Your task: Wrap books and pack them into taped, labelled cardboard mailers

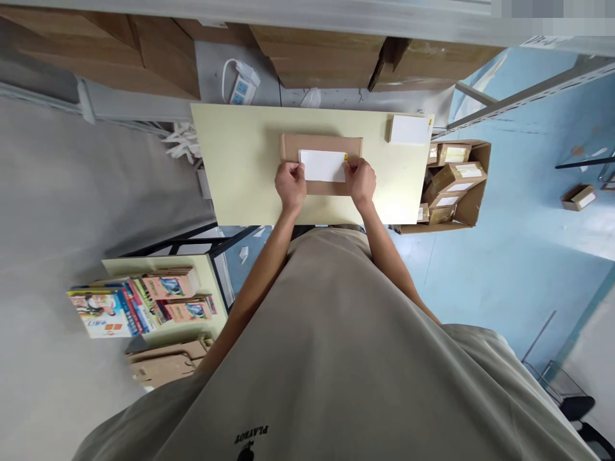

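A flat brown cardboard box [319,142] lies on the pale yellow table [240,166] in front of me. Over its top is a white label [323,166] with a small yellow mark at its right end. My left hand [291,186] pinches the label's left edge between thumb and fingers. At the opposite edge, my right hand [360,182] grips the label in the same way. Whether the label touches the box all over, I cannot tell. A stack of similar white labels [409,129] sits at the table's far right corner.
Right of the table stands an open carton [473,198] holding several labelled boxes. Books [139,304] fill a side table at lower left. Behind the table are a power strip [244,86] and large cartons [327,57] under a metal shelf beam [298,16].
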The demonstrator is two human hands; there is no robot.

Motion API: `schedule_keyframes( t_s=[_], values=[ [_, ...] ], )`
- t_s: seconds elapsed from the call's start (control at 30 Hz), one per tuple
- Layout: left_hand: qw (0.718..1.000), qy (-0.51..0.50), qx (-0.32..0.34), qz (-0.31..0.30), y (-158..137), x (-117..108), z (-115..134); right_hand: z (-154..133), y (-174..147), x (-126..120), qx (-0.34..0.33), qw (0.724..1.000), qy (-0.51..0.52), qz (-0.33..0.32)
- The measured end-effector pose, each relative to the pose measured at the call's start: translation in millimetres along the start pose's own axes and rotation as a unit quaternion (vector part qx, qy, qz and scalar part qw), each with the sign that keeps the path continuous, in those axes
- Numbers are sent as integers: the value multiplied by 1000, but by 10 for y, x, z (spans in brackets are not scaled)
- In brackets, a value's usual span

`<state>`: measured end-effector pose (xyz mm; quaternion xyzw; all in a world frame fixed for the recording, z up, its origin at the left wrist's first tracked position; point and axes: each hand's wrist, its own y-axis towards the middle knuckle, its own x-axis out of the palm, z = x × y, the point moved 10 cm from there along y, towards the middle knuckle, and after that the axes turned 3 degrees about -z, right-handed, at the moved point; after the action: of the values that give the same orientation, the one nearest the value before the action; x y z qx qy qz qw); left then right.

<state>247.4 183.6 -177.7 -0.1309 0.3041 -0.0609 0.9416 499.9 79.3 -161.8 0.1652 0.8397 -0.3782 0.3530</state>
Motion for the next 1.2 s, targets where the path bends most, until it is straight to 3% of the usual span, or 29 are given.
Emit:
schedule_keyframes(
  t_s=[0.23, 0.43, 0.67, 0.83, 1.07, 1.2],
  values=[
    [1000, 1, -6, -8, -4, 0, 19, -223, 60, 129, -61, 991, -79, -88],
    [1000, 3, -15, -1, -15, -11, 39, -528, 179, 201, -107, 993, -21, -54],
    [1000, 8, 16, 7, -19, -10, 52, -821, 12, 573, -145, 980, -62, -119],
    [1000, 11, 0, -17, 2, 25, 15, -1058, 223, 529, -148, 985, -38, -76],
    [1000, 11, 0, -7, -21, -19, 76, -1012, 56, 706, -168, 972, -89, -141],
    [1000, 5, 8, -15, -61, -30, 124, -965, 258, 709, -147, 979, -86, -115]
  ],
)
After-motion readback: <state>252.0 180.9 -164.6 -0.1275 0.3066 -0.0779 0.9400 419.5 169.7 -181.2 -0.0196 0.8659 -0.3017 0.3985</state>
